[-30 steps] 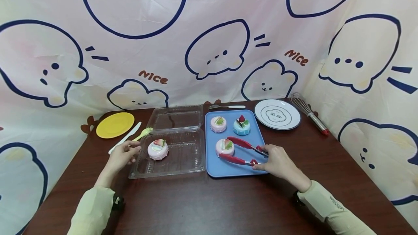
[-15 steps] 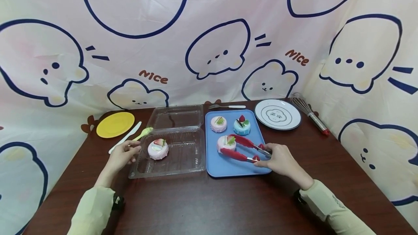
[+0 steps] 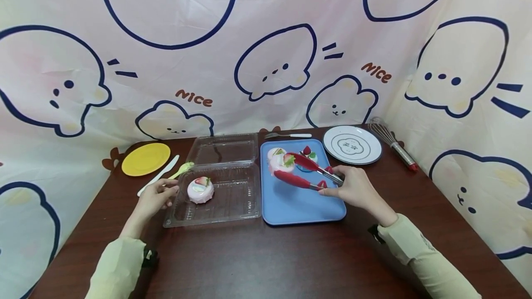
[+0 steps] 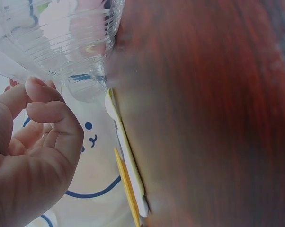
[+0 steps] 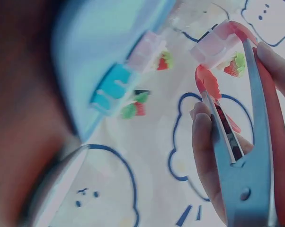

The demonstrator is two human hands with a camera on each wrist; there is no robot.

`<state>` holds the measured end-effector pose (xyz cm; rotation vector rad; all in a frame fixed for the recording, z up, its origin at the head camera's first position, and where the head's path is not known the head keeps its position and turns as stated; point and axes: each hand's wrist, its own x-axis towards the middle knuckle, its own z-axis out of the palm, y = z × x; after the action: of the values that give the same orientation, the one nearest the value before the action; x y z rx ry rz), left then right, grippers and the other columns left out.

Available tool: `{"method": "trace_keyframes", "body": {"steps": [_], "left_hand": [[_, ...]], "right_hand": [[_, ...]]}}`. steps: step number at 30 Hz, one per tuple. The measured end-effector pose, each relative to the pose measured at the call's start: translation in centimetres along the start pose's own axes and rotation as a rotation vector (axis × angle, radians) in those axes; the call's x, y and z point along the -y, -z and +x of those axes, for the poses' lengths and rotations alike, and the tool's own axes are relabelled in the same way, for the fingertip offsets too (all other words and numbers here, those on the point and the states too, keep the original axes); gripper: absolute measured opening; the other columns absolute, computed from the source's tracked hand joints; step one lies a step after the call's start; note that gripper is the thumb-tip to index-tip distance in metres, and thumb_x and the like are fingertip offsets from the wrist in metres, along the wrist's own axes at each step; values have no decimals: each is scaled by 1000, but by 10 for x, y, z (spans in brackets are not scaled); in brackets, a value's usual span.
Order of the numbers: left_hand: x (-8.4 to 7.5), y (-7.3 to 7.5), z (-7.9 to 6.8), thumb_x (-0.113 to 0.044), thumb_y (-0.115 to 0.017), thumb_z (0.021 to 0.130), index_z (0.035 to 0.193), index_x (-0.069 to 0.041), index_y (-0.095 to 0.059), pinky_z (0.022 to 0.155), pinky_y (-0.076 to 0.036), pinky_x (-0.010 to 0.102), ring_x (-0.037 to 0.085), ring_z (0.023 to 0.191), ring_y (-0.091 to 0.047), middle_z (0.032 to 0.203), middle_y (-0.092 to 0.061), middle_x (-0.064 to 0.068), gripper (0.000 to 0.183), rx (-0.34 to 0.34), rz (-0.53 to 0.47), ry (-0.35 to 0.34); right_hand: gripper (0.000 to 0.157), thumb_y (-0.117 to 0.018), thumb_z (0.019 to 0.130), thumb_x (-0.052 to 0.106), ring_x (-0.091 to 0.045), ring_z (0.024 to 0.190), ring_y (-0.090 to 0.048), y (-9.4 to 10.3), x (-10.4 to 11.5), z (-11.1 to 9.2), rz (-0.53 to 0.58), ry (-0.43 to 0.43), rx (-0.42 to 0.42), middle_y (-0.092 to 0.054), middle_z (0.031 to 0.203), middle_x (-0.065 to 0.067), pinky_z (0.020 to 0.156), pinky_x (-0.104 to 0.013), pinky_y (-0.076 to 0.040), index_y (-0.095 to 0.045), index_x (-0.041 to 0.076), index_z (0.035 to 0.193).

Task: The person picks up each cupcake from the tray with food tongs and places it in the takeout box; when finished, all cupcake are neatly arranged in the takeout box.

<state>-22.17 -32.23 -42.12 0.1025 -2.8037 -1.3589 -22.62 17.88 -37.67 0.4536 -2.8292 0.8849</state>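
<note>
1. Head view, and the right hand (image 3: 355, 186) is doing the busy work: it's gripping the red-and-steel tongs (image 3: 297, 180), and their red ends are squeezing a strawberry-topped pink cake (image 3: 281, 165) between them.

2. Where is that cake? It's hanging above the blue tray (image 3: 301, 204), and the right wrist view is backing this up: there it's showing well apart from the blue cake (image 5: 113, 89) and the second pink cake (image 5: 145, 49), which are both sitting on the tray.

3. Over to the left hand (image 3: 153, 197): its fingers are curling in at the near-left edge of the clear container (image 3: 234, 197), and in the left wrist view thumb and fingertips are pinching the rim, as if bracing it. The lid is lying back, and a boxed cake (image 3: 201, 191) is already occupying the left part.

4. So which step are we watching? I'm reading it as the transfer: the cake is riding clear in the tongs, but it isn't sitting in the container yet.

5. The next move, I'm judging, is calling for an even squeeze and a level carry leftward over the tray edge, then a gentle lowering beside the boxed cake. Squeezing too hard could be risking a tilt or slip; meanwhile the left hand is best holding that light container firmly against the worktop (image 3: 232, 262).
</note>
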Motion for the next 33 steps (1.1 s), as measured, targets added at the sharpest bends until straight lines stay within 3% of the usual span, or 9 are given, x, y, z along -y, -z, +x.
{"method": "trace_keyframes", "body": {"steps": [9,17,21,26,33], "left_hand": [[1,3,-3,-26,-53,92,120,3,-50,53,-46,29,15,54,-52,70,-53,9,41,-5,11,4],[1,-1,-7,-25,-53,92,120,3,-49,54,-46,29,14,54,-51,68,-52,7,40,9,-2,9],[1,-2,-5,-25,-53,92,121,3,-49,53,-45,29,14,54,-51,68,-52,8,40,9,-2,8],[1,-2,-3,-27,-53,92,122,3,-49,53,-45,29,15,55,-52,69,-53,8,42,10,6,11],[-2,0,0,-26,-53,92,121,2,-50,53,-46,29,15,54,-52,70,-54,8,40,5,26,9]], "right_hand": [[70,-78,62,49,-15,79,-53,-15,41,20,1,103,57,-65,101,-7,63,-27,-42,-62,2,112],[54,-81,62,42,-12,68,-52,-38,68,25,72,229,144,-62,79,6,58,-28,-43,-65,7,101],[46,-80,62,42,-9,64,-52,-44,77,28,52,273,179,-61,74,10,57,-27,-43,-66,12,94],[53,-80,62,44,-9,61,-49,-46,88,34,-4,271,203,-63,77,7,56,-25,-42,-66,9,98],[57,-79,62,46,-10,52,-40,-50,98,46,-37,294,260,-54,61,0,47,-24,-33,-65,6,101]]}}
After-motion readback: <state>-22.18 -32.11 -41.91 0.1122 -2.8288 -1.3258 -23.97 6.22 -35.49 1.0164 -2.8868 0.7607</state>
